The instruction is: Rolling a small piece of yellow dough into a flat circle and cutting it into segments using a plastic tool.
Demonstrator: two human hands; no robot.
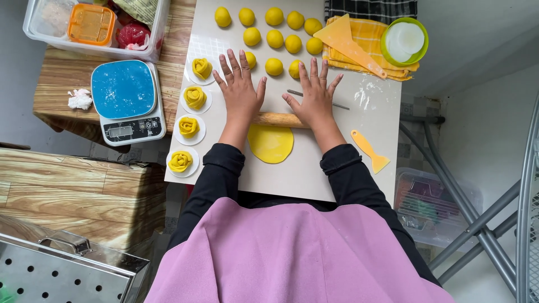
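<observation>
From the head camera, looking straight down, the left hand (240,90) and the right hand (316,98) both lie flat with fingers spread wide, palms pressing on a wooden rolling pin (279,119); neither hand curls round it, they only bear down on top. The pin's long axis runs left to right across the white board (292,174), its middle stretch showing bare between the two wrists. Just on the near side of it, touching its edge, lies a flat yellow dough disc (271,143), smooth, thin and roughly round. Beyond the fingertips sit rows of smooth yellow dough balls (274,38). Down the board's left edge run four yellow dough roses (189,126), each on a small white round. A thin grey stick (339,105) lies slanted by the right hand, and a yellow plastic spatula (369,150) rests near the right sleeve. At the far right a yellow wedge scraper (345,42) lies on a checked yellow cloth (370,35) beside a green bowl (404,41). A blue-topped kitchen scale (126,101) stands on the wooden table to the left
</observation>
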